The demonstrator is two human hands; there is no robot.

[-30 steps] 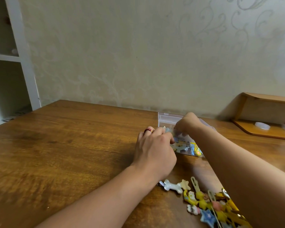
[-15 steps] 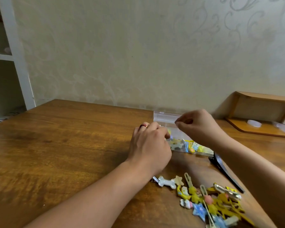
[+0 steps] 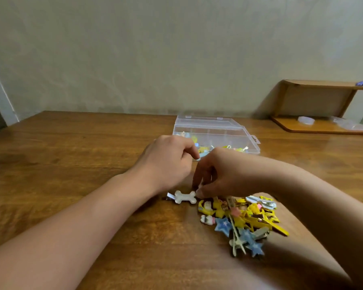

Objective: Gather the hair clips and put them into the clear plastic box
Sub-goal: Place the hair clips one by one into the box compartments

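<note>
My right hand (image 3: 222, 174) reaches down at the edge of the loose pile of hair clips (image 3: 241, 222), fingertips closing beside the white bone clip (image 3: 184, 197); whether that grip has anything yet, I cannot tell. My left hand (image 3: 168, 162) hangs loosely curled, holding nothing. The clear plastic box (image 3: 214, 132) stands open at twelve o'clock on the tabletop (image 3: 71, 153), a few clips already inside. Most of the pile, at five o'clock, is left to move.

Between my clip pile (image 3: 242, 220) and the clear plastic box (image 3: 214, 133), both hands crowd the gap; bare table (image 3: 76, 147) lies open leftward.
</note>
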